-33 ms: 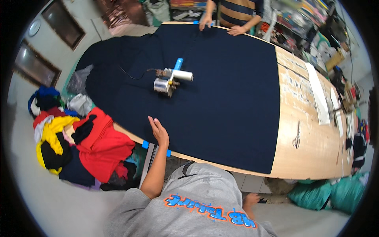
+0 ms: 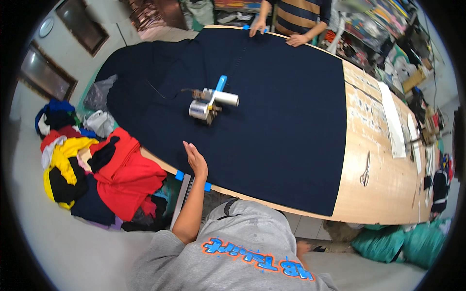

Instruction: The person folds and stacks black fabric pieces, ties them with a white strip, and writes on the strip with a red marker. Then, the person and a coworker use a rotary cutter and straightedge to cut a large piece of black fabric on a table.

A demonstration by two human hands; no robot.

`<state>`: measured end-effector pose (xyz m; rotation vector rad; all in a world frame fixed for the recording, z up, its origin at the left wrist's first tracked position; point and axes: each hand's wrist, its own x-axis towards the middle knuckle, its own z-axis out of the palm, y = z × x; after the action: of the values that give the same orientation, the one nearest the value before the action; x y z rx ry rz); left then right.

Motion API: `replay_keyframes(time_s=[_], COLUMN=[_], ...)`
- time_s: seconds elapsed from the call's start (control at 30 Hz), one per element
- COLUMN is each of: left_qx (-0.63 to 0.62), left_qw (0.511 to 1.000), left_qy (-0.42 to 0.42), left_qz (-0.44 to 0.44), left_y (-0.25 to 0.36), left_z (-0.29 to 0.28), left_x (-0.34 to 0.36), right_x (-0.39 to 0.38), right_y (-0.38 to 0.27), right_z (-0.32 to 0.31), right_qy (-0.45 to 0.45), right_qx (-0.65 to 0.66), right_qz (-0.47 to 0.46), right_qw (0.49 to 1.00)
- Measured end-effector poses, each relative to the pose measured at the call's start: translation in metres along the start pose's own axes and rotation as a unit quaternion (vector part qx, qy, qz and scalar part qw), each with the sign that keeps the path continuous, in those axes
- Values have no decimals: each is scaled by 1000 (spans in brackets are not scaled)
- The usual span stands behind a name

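Note:
A wide dark navy cloth [image 2: 281, 131] is spread over a long wooden table [image 2: 374, 191]. My left hand [image 2: 196, 160] is at the cloth's near edge, its fingers stretched out together and nothing in them. Beyond it, an electric cloth-cutting machine [image 2: 206, 106] with a white body and a blue handle rests on the cloth, its thin cord trailing leftward. Low beside my body, my right hand [image 2: 303, 248] is mostly hidden by my grey shirt, so its fingers do not show clearly. Blue clips [image 2: 179, 175] grip the near table edge by my left forearm.
Across the table, another person's hands [image 2: 297, 40] touch the far edge. Scissors [image 2: 365, 169] and long white strips [image 2: 392, 119] lie on the bare wood to the right. A heap of coloured cloth [image 2: 124, 177] stands at the left; green sacks [image 2: 381, 245] are at the lower right.
My right hand has drawn back closer to my body and shows less. The whole view has shifted slightly. My left hand stays in place over the cloth.

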<state>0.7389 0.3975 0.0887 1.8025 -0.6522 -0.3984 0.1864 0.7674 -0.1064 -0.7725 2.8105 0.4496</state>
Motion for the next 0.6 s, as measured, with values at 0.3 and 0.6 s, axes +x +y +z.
replay_keyframes(time_s=[0.3, 0.6], left_qx=[-273, -126], left_qw=[897, 844], left_qy=[70, 171], left_qz=[-339, -493], left_y=[-33, -72], left_z=[-129, -283], left_x=[-58, -122], right_x=[-67, -52], right_y=[-97, -144], right_z=[-47, -75], right_qy=[-215, -251], right_qx=[232, 256], right_qz=[-173, -197], right_qw=[933, 913])
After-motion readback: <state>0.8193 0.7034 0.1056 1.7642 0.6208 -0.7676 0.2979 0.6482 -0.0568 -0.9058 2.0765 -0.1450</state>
